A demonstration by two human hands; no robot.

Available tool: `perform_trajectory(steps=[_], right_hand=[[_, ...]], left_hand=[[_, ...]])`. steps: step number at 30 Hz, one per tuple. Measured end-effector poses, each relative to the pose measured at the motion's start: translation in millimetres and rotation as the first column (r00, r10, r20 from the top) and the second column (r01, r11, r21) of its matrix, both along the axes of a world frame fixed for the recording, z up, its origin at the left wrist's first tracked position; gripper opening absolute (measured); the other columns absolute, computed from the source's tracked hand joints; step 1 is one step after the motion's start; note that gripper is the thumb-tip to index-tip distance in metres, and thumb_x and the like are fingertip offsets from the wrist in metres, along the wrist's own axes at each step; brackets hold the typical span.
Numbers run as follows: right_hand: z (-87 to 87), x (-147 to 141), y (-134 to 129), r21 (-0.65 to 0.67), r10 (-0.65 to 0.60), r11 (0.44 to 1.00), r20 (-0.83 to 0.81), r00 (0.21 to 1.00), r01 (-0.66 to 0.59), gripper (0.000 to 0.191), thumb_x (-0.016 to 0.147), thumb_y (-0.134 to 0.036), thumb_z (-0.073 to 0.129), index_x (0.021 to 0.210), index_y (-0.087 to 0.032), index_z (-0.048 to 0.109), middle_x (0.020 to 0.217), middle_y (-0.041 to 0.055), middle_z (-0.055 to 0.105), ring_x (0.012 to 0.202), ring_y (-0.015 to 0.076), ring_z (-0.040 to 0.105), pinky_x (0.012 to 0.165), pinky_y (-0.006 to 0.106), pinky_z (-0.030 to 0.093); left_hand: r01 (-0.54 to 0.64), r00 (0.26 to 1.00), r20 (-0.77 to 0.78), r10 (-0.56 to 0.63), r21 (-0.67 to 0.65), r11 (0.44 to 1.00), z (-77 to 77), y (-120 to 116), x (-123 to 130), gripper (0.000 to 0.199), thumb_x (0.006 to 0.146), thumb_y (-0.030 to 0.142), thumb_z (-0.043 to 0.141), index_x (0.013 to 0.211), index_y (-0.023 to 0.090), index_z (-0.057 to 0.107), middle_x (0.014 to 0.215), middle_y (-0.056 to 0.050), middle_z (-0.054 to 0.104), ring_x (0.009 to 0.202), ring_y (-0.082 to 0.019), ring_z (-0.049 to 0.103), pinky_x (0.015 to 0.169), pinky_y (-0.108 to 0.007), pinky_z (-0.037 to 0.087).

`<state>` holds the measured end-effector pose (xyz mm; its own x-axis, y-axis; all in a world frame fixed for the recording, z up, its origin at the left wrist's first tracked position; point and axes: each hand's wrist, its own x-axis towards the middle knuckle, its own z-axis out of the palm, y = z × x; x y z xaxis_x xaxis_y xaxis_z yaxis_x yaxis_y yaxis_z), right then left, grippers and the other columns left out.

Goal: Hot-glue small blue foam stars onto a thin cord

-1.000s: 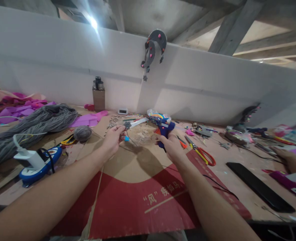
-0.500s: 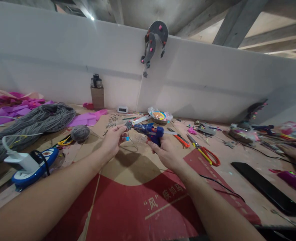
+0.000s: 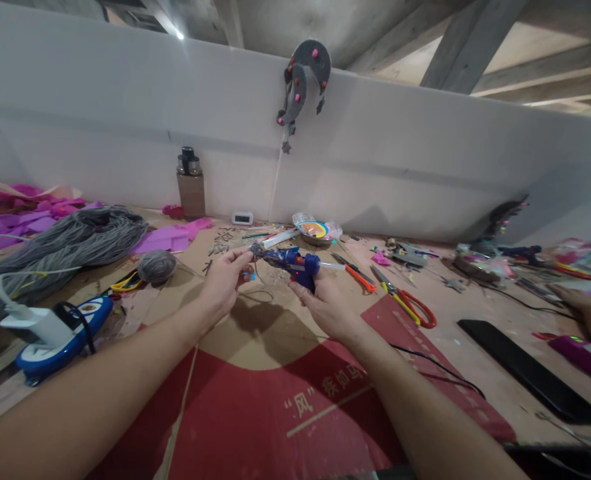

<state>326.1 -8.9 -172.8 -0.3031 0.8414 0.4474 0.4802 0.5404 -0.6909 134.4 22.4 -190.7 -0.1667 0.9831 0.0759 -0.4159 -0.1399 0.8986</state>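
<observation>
My right hand (image 3: 320,300) is wrapped round the handle of a blue glue gun (image 3: 303,265), with a clear glue stick out of its back. The gun's nozzle points left and meets a small grey piece (image 3: 256,249), pinched between the fingertips of my left hand (image 3: 228,277). A thin grey cord loops down from that piece, and a bit of light blue shows by my left fingers. Whether the nozzle touches the piece is too small to tell. Both hands are above a red and brown cardboard sheet (image 3: 255,413).
Red-yellow scissors (image 3: 411,305), an orange-handled cutter (image 3: 360,277) and a black phone (image 3: 530,370) lie to the right. Grey yarn (image 3: 95,233), a yarn ball (image 3: 156,267) and a power strip (image 3: 65,343) are left. A bottle (image 3: 191,190) stands behind. Another person's hand (image 3: 588,310) is far right.
The nozzle has moved slightly left, closer to the grey piece, and the glue gun has tilted a little. The whole view has shifted slightly.
</observation>
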Motion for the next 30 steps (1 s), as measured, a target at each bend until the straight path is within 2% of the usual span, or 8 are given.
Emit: perform_trajectory(steps=[10, 17, 30], right_hand=[[0.1, 1.5, -0.6, -0.007, -0.026, 1.000, 0.030, 0.999, 0.026, 0.026, 0.088, -0.029, 0.049, 0.109, -0.016, 0.057, 0.080, 0.0066, 0.061, 0.078, 0.0204, 0.058, 0.067, 0.031, 0.046], [-0.4, 0.6, -1.0, -0.016, -0.044, 0.999, 0.015, 0.999, 0.045, 0.028, 0.087, -0.028, 0.051, 0.110, -0.016, 0.057, 0.088, 0.0085, 0.063, 0.075, 0.0193, 0.058, 0.065, 0.030, 0.046], [0.5, 0.3, -1.8, -0.016, -0.042, 0.999, 0.027, 0.999, 0.043, 0.028, 0.086, -0.029, 0.050, 0.109, -0.014, 0.057, 0.086, 0.0088, 0.063, 0.074, 0.0191, 0.057, 0.067, 0.032, 0.046]], left_hand=[[-0.017, 0.999, -0.036, 0.018, 0.021, 1.000, 0.6, -0.2, 0.1, 0.028, 0.061, 0.032, 0.076, 0.074, 0.014, 0.059, 0.069, 0.001, 0.059, 0.052, -0.005, 0.049, 0.048, -0.017, 0.038], [-0.018, 0.998, -0.052, 0.020, 0.027, 0.999, 1.6, -1.5, 1.8, 0.027, 0.060, 0.030, 0.077, 0.075, 0.015, 0.061, 0.063, 0.003, 0.056, 0.052, -0.006, 0.049, 0.049, -0.018, 0.038], [-0.015, 0.997, -0.074, 0.018, 0.041, 0.999, 1.9, -3.6, 3.2, 0.025, 0.062, 0.031, 0.075, 0.071, 0.015, 0.058, 0.060, 0.003, 0.053, 0.050, -0.006, 0.046, 0.046, -0.017, 0.036]])
